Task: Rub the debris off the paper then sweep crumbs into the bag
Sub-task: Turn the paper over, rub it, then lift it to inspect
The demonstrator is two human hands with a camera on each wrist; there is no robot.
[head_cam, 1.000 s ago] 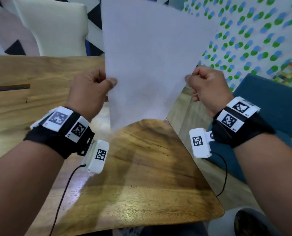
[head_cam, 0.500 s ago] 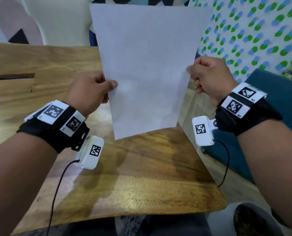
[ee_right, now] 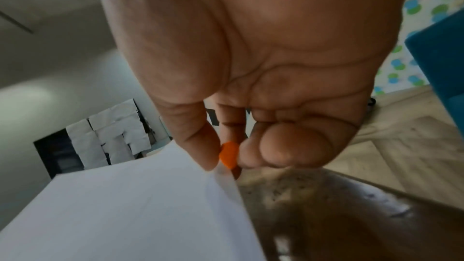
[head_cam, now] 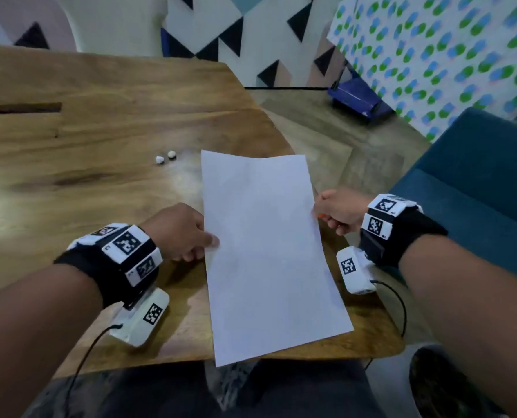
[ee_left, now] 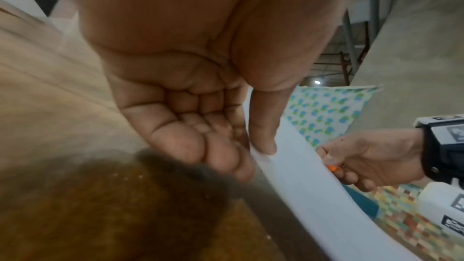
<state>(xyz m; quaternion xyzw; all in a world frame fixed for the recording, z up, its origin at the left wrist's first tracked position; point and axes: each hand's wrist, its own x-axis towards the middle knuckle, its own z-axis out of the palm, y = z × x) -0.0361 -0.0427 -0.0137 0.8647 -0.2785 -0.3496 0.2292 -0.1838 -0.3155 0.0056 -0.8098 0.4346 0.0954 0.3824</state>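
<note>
A white sheet of paper (head_cam: 266, 251) lies low over the near right corner of the wooden table (head_cam: 100, 131), its near end past the table's front edge. My left hand (head_cam: 209, 245) pinches the sheet's left edge, thumb on top (ee_left: 262, 144). My right hand (head_cam: 319, 214) pinches the right edge, and a small orange piece (ee_right: 228, 155) sits between its fingertips. The paper (ee_right: 125, 215) looks blank; I see no debris on it. Two small white crumpled bits (head_cam: 165, 157) lie on the table beyond the left hand.
A round dark opening, a bag or bin (head_cam: 438, 384), stands on the floor at the bottom right, beside the table's corner. A teal seat (head_cam: 477, 176) is to the right. A blue object (head_cam: 356, 99) lies on the floor farther back. A slot (head_cam: 19, 107) cuts the tabletop at the left.
Both hands have brought the paper down from upright in the air to nearly flat over the table corner. The two white bits, hidden behind the sheet before, now show.
</note>
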